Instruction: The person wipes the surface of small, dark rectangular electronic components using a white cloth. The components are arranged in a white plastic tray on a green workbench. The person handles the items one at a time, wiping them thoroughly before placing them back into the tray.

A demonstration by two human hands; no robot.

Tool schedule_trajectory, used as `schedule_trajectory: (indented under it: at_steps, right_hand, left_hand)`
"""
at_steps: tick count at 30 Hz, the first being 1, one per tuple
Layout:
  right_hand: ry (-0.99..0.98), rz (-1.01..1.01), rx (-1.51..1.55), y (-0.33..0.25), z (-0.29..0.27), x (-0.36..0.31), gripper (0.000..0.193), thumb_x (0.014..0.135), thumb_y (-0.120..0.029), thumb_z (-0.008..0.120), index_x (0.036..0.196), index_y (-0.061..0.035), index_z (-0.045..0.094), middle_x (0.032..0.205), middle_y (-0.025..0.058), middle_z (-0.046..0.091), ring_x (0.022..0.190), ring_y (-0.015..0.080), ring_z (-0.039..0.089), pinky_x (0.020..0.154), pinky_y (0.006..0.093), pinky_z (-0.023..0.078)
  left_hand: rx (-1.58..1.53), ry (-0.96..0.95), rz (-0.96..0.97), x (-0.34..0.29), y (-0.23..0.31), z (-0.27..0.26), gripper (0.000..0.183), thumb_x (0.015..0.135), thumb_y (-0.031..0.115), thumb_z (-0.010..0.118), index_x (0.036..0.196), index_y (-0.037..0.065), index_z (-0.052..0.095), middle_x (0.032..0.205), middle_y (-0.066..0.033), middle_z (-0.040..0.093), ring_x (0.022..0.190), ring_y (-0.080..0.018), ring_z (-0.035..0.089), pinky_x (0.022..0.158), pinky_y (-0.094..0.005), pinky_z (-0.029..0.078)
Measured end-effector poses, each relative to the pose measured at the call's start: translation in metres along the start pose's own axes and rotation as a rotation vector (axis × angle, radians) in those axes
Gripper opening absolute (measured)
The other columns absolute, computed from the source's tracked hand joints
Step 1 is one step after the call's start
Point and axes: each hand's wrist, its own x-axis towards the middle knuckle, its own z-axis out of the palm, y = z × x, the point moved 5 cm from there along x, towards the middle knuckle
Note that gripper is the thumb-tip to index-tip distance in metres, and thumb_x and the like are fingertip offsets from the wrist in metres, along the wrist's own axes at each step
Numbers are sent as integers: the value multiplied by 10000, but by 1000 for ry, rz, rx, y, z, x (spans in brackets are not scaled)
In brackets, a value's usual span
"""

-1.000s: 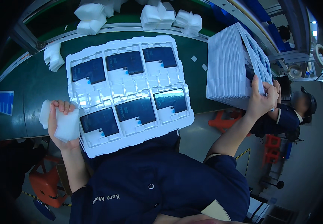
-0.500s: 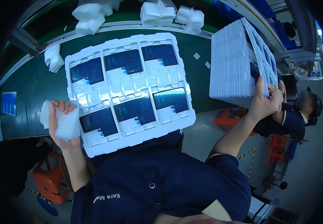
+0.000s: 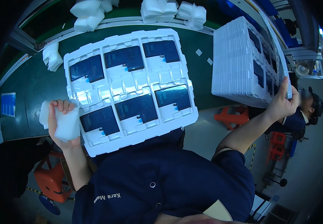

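Note:
My left hand (image 3: pixel 53 128) is closed round a small wad of white foam sheets (image 3: pixel 67 127), at the left edge of a white plastic tray (image 3: pixel 131 90). The tray lies on the green table in front of me, its near edge toward my body. In its pockets sit several dark, flat, L-shaped battery packs (image 3: pixel 126 58) with small blue tabs. At the right, my right hand (image 3: pixel 284 102) pinches the near edge of a tilted white tray (image 3: pixel 280 52). That tray stands away from the top of a tall stack of similar trays (image 3: pixel 230 63), whose exposed top one also holds dark packs.
Bundles of white foam sheets (image 3: pixel 157 12) line the table's far edge, with another bundle (image 3: pixel 52 56) at left. Two small white squares (image 3: pixel 198 52) lie on the green table (image 3: pixel 23 82). Orange stools (image 3: pixel 51 173) stand below. A person (image 3: pixel 294 119) sits beyond my right hand.
My right hand has moved right, swinging the upper tray away from the stack and uncovering the dark packs beneath. My left hand keeps its hold on the foam sheets.

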Motion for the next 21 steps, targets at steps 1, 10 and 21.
schedule_trajectory:
  at_steps: [1,10,21]
  right_hand:
    - [-5,14,-15,1,0,-1,323,739,-266,844,743,-4,657,745,78,592,690,144,532,657,281,436]
    - [105,0,109,5,-24,5,312,791,-252,801,766,4,625,700,59,555,618,141,515,600,275,422]
    - [-172,-348,-222,-71,-24,-96,333,654,-258,866,771,-58,628,773,66,607,738,254,516,692,373,394]
  left_hand:
    - [-1,0,0,0,0,0,125,985,143,474,975,18,480,829,-58,429,768,-144,407,758,-298,367]
    - [-8,3,-4,-2,0,1,118,984,134,472,979,17,476,833,-59,430,770,-147,408,761,-298,368]
    - [35,-12,-11,-2,1,0,118,992,137,461,978,20,469,828,-51,413,759,-136,387,758,-296,362]
